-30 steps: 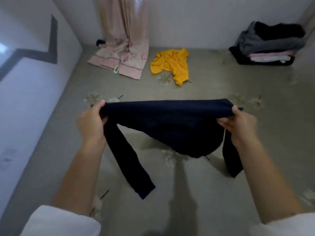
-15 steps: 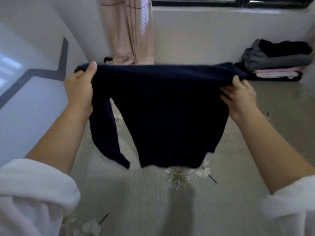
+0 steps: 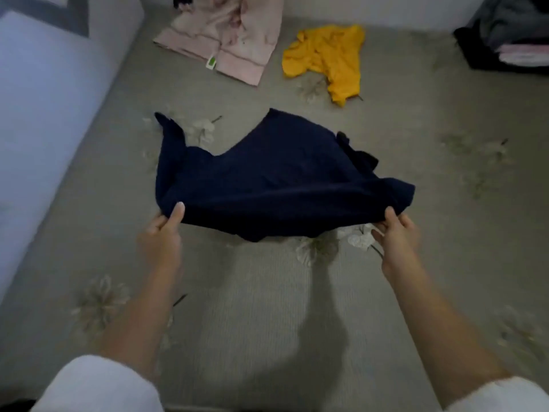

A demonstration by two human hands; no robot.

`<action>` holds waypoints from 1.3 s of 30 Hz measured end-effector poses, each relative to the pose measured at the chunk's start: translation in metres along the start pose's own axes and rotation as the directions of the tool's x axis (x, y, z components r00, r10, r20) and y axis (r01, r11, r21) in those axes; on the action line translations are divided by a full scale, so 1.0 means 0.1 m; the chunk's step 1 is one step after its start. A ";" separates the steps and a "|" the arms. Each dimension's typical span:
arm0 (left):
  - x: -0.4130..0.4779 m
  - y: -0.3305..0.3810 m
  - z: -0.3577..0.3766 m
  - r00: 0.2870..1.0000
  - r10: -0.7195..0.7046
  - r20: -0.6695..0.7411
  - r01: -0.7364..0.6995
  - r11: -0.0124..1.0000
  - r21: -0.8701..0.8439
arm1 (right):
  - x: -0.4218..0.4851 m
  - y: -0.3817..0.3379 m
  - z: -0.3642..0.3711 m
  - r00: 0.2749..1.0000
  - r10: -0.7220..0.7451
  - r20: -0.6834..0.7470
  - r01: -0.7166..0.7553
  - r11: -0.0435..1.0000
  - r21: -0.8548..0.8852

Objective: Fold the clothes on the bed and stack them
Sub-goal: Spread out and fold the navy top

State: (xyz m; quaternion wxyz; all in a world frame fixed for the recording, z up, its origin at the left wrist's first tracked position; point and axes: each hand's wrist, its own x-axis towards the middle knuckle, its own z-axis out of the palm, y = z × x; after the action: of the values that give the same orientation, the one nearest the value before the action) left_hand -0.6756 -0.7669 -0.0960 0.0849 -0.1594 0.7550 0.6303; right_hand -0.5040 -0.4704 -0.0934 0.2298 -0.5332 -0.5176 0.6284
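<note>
Gripping navy long-sleeved top (image 3: pixel 276 176) by its near edge, centre of bed (image 3: pixel 267 316). Left hand (image 3: pixel 160 236) fingers clamped on the 8 o'clock corner, right hand (image 3: pixel 396 233) fingers clamped on the 4 o'clock corner. Far part down on the bedcover, one sleeve out at 10 o'clock. Further back: crumpled yellow top (image 3: pixel 329 58) at 12 o'clock, pink garment (image 3: pixel 225 40) at 11, stack of folded clothes (image 3: pixel 505 40) at 2.

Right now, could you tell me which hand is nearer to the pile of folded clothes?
Right. The right hand pinches the navy garment short of the pile; the left hand pinches it farther left.
</note>
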 end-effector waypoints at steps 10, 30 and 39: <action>-0.35 -2.11 -0.08 0.775 -0.615 0.146 0.631 0.767 -0.120 | -0.04 1.94 -0.51 0.861 0.504 -0.070 -0.509 0.854 -0.104; -0.55 -2.15 0.51 0.942 0.173 0.289 -0.335 0.567 0.753 | 0.39 1.94 -0.58 0.999 -0.032 0.027 0.042 0.732 -0.680; -0.52 -2.51 1.36 0.654 -0.188 0.733 -0.694 0.236 0.680 | 1.17 1.80 -0.23 0.946 -0.279 0.167 0.311 0.629 -0.713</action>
State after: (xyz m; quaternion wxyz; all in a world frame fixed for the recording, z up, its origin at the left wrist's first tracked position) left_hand -0.5493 -0.6659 -0.3368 0.3195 0.3134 0.8919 0.0655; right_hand -0.4743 -0.4271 -0.3034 0.0870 -0.4752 -0.8094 0.3340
